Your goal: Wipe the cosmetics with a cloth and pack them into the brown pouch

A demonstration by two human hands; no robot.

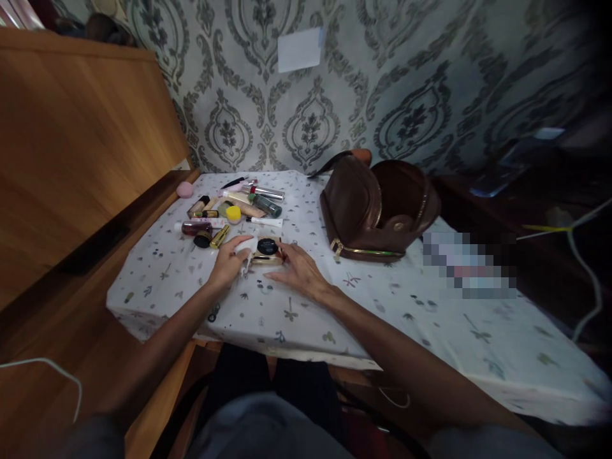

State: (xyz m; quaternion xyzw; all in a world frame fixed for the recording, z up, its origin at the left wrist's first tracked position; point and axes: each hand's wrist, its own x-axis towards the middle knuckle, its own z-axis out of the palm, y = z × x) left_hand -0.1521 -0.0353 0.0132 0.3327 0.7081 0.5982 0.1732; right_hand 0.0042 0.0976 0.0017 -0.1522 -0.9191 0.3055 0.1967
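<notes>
Fingers of left hand (226, 262) clamped on white item (247, 247); kind unclear. Fingers of right hand (305, 271) spread, thumb well apart, tips at right edge of black compact (267, 246); touching or just short, cannot tell. Compact on or against gold case (266, 260), between both hands, toward front of desk (313, 325). Possible trouble: compact sliding off case after sideways nudge from right fingers; gold tube (220, 236) rolling if knocked by left hand.

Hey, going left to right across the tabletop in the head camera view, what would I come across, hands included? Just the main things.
Pink sponge, left hand, round black lid, right hand, brown bag.
</notes>
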